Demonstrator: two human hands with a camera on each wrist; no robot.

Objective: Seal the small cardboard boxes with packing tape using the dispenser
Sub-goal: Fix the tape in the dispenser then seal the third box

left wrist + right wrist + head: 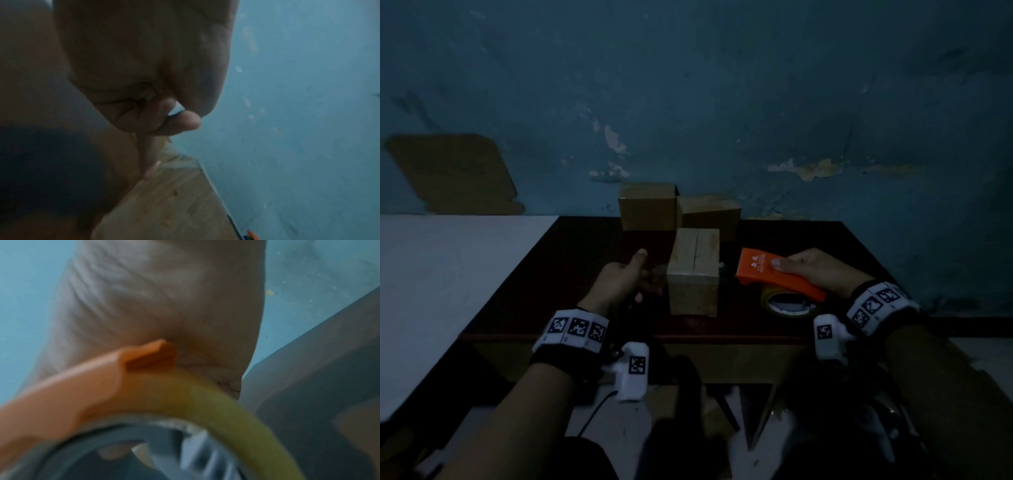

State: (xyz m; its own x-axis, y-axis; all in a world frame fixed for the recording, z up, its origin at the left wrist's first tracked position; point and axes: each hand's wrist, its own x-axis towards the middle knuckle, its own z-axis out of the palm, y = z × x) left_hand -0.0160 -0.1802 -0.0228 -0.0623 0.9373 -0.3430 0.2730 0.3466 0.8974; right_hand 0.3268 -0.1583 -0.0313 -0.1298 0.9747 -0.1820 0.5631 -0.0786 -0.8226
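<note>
A small cardboard box (693,270) stands mid-table with its top seam running away from me; up close its side fills the lower frame (174,203). My left hand (626,277) is just left of it, thumb raised, with blurred fingers reaching the box's left face. One finger (148,162) touches the cardboard while two others curl into the palm. My right hand (811,270) grips the orange tape dispenser (774,274) to the right of the box, with its yellowish tape roll (787,305) hanging below. The dispenser body (82,386) and the roll (226,402) lie under my palm (164,296).
Two more cardboard boxes (647,207) (710,214) stand at the back of the dark red table (585,257) against the blue wall. A white surface (448,274) adjoins the table on the left. A brown cardboard sheet (455,171) leans on the wall.
</note>
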